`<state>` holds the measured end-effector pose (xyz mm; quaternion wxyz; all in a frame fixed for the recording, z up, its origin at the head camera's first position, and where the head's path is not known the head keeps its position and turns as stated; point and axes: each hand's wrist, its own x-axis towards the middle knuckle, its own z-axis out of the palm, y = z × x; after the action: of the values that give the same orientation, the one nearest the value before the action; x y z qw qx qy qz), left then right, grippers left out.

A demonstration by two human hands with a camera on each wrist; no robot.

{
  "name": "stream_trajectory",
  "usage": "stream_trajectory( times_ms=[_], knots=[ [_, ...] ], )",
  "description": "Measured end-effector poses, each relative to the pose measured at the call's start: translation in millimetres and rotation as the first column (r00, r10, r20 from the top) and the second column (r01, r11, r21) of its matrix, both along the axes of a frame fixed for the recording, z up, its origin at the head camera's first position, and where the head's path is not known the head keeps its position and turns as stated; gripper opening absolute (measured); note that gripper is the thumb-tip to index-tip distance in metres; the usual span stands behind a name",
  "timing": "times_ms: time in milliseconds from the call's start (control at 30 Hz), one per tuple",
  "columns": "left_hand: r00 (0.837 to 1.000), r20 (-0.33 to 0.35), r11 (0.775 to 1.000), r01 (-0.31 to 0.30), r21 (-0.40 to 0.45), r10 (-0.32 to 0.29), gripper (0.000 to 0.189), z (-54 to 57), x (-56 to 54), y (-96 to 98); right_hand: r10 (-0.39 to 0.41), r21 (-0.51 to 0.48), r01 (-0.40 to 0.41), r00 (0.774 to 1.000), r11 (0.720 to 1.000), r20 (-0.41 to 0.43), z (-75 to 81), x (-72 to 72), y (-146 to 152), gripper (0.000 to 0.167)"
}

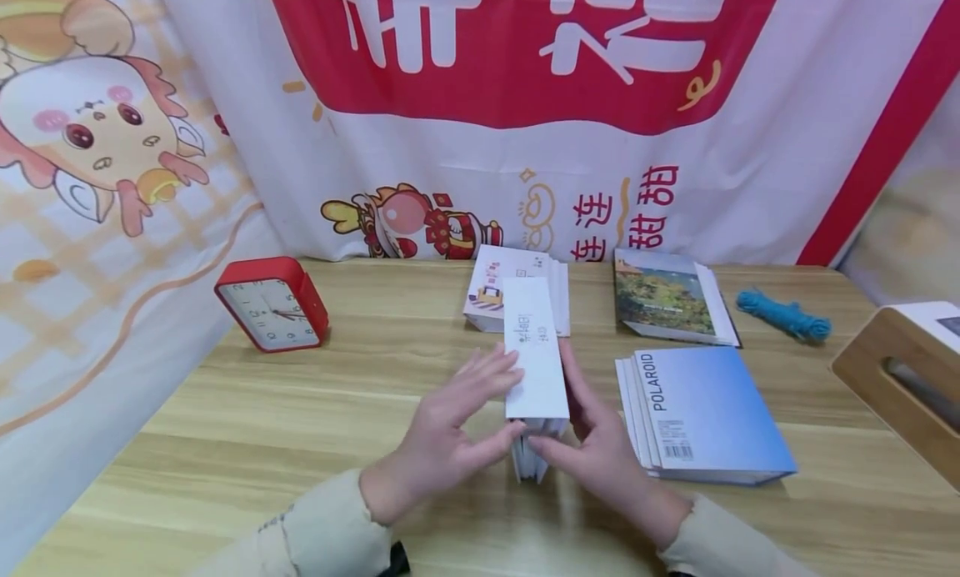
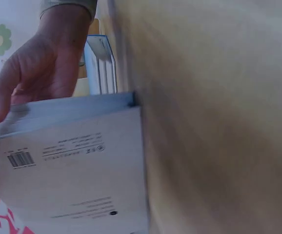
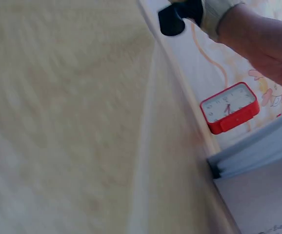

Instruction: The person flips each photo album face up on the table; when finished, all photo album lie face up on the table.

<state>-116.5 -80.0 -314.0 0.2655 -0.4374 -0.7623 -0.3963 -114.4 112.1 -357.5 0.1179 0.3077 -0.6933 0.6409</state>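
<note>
A thick white photo album (image 1: 534,352) stands upright on the table between my hands, its lettered spine facing up and its page edges toward me. My left hand (image 1: 450,418) holds it from the left, fingers against the spine's side and thumb at the near page edges. From the other side my right hand (image 1: 603,439) grips it, the thumb on the near end and fingers partly hidden along the cover. In the left wrist view, the pale cover (image 2: 72,178) carries a barcode and small print. The right wrist view catches only a corner of the album (image 3: 263,195).
A blue Polaroid album (image 1: 712,410) lies just right of my right hand. Behind are an illustrated white album (image 1: 487,285) and a landscape-covered album (image 1: 663,298). A blue rope bundle (image 1: 783,314) and wooden-sided box (image 1: 900,385) are rightward; a red clock (image 1: 273,303) stands left.
</note>
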Motion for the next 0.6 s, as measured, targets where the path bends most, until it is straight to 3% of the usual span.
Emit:
stream_trajectory(
  times_ms=[100,233,400,600],
  knots=[
    [0.994,-0.096,0.993,0.048,-0.104,-0.058,0.037,9.5,-5.7,4.8,0.010,0.014,-0.010,1.000,1.000,0.010,-5.8,-0.1,-3,0.102],
    [0.980,-0.180,0.975,0.041,-0.217,-0.081,0.036,19.6,-10.7,12.8,0.034,0.041,-0.036,0.999,0.999,0.034,-10.4,0.5,-6,0.106],
    [0.984,-0.170,0.946,-0.002,-0.324,-0.056,0.034,27.5,-11.7,16.3,0.044,0.046,-0.048,0.995,0.998,0.090,-15.1,0.8,-8,0.106],
    [0.989,-0.136,0.929,0.002,-0.371,-0.056,0.025,34.2,-11.0,15.4,-0.034,0.144,0.012,0.988,0.989,0.152,-22.5,0.2,-11,0.100]
  ],
)
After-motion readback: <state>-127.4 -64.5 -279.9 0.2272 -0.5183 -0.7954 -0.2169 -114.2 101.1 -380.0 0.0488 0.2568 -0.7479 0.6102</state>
